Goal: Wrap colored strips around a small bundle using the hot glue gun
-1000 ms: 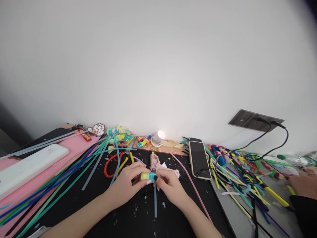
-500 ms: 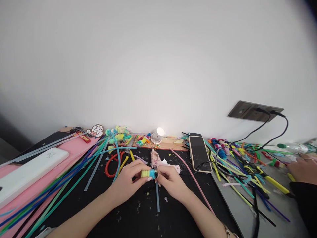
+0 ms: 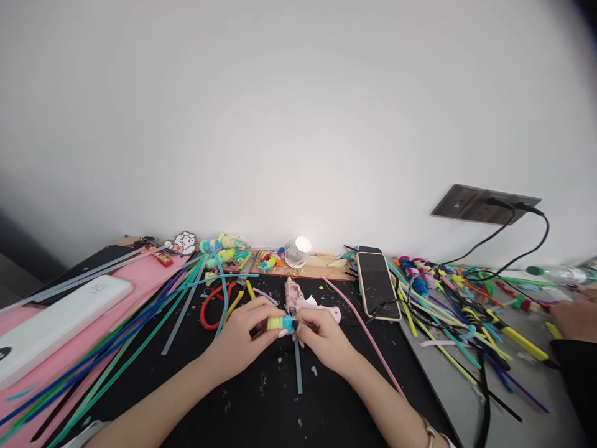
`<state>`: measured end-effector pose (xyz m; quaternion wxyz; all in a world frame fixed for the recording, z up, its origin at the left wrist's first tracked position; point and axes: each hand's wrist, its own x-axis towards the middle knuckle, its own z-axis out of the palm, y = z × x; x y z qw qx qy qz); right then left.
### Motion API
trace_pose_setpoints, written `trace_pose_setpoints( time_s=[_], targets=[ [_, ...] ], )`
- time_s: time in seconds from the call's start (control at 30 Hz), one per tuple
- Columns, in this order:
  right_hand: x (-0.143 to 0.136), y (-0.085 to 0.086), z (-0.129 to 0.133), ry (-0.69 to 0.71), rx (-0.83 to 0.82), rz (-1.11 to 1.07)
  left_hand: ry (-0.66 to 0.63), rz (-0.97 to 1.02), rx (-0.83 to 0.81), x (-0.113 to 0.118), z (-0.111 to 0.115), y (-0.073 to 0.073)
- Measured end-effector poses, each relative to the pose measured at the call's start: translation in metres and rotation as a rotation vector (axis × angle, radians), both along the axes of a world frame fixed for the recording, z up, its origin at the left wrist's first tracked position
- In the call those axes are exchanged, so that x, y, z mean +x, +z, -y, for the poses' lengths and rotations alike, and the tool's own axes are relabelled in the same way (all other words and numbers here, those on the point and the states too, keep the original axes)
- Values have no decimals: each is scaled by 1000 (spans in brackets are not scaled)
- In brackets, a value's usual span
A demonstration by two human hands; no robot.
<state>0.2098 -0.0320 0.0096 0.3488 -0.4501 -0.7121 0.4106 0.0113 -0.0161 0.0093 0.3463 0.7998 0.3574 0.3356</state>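
Note:
A small coiled piece, yellow on its left part and blue on its right, is held between both hands above the black mat. My left hand pinches its yellow end between thumb and fingers. At the blue end, the fingertips of my right hand are pressed together on the piece, near a small dark tip. Just behind the hands lies a pink glue gun, partly hidden by my right hand. A translucent glue stick lies on the mat below the hands.
Red-handled scissors lie left of the hands, near long pipe cleaners and a white box-like device. Rightward are a phone, yellow-handled pliers and cables. A lit white cup stands behind. Another person's hand is far right.
The view has shifted slightly. Both hands keep nearly the same grip on the coiled piece. At the far right, the other person's hand sits a little further toward the edge.

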Motion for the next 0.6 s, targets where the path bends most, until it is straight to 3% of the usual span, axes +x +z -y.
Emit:
trace_pose_setpoints(
  time_s=[0.6],
  targets=[
    [1,-2,0,23,14,37,4,17,40,0,1,-1]
  ],
)
